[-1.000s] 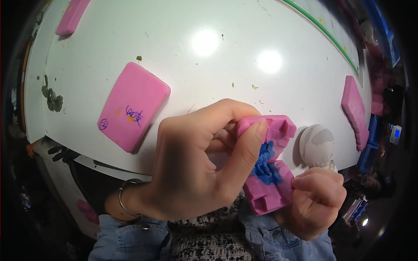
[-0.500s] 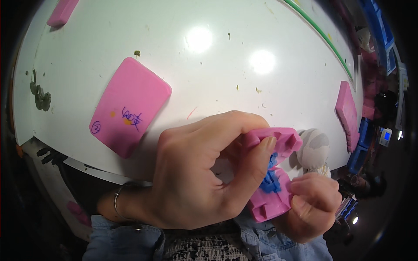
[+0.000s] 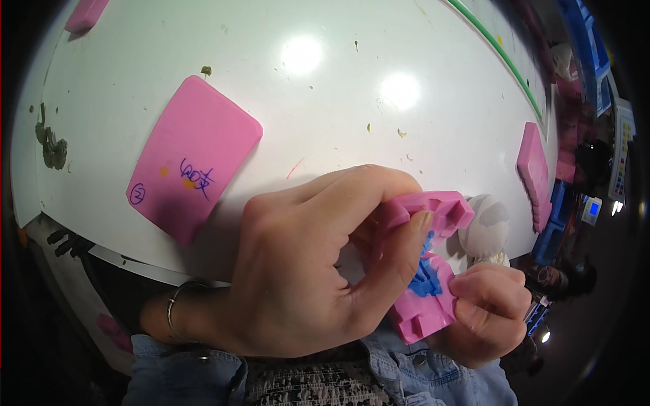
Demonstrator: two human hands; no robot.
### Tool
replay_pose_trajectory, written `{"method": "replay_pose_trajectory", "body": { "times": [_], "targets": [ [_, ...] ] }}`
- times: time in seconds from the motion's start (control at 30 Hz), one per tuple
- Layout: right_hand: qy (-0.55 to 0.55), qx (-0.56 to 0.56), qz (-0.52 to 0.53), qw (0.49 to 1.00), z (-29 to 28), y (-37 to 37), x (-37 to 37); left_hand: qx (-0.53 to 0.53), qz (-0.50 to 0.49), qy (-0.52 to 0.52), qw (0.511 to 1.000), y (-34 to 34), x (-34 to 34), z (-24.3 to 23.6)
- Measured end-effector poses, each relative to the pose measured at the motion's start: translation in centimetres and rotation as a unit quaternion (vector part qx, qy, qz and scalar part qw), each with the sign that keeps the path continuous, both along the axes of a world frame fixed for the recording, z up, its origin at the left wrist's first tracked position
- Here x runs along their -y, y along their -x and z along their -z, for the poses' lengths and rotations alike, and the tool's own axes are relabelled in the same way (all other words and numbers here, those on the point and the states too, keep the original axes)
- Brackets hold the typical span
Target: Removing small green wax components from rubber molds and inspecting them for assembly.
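A pink, rubbery mould is spread apart between my two hands, near the table's front edge. A blue piece sits in its middle, partly covered by my thumb; its full shape does not show. My left hand grips the mould's upper part, with the thumb pressed on the inner face and fingers curled behind. Closed in a pinch, my right hand holds the right edge of the lower part.
A large pink block with handwriting lies to the left on the white table. Another pink block stands at the right edge. A whitish rounded object is just beyond my right hand. A green strip runs along the far right.
The whole view has shifted slightly, moving the table and blocks a little left and up. Both hands keep hold of the mould, with its lower part tilted slightly differently.
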State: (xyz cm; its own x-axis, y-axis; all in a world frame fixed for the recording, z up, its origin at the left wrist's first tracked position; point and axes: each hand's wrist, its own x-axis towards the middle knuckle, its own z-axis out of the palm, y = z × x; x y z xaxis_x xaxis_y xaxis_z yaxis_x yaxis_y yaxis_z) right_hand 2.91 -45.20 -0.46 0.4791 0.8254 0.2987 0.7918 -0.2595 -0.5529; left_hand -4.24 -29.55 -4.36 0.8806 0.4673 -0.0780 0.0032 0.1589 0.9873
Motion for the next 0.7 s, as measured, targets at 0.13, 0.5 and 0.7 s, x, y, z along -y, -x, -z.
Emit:
{"method": "replay_pose_trajectory", "body": {
  "times": [0.13,0.5,0.7],
  "targets": [
    [-0.084,-0.064,-0.045,0.993,0.6,-0.9,-0.4,0.012,-0.007,-0.021,1.0,-0.1,0.1,0.5],
    [0.086,0.014,0.107,0.99,-0.9,0.8,-1.5,0.019,-0.004,-0.041,0.999,-0.1,-0.1,0.3],
    [0.082,-0.021,0.155,0.984,-1.2,1.0,-1.8,0.032,0.009,-0.022,0.999,-0.1,-0.2,0.3]
  ]
}}
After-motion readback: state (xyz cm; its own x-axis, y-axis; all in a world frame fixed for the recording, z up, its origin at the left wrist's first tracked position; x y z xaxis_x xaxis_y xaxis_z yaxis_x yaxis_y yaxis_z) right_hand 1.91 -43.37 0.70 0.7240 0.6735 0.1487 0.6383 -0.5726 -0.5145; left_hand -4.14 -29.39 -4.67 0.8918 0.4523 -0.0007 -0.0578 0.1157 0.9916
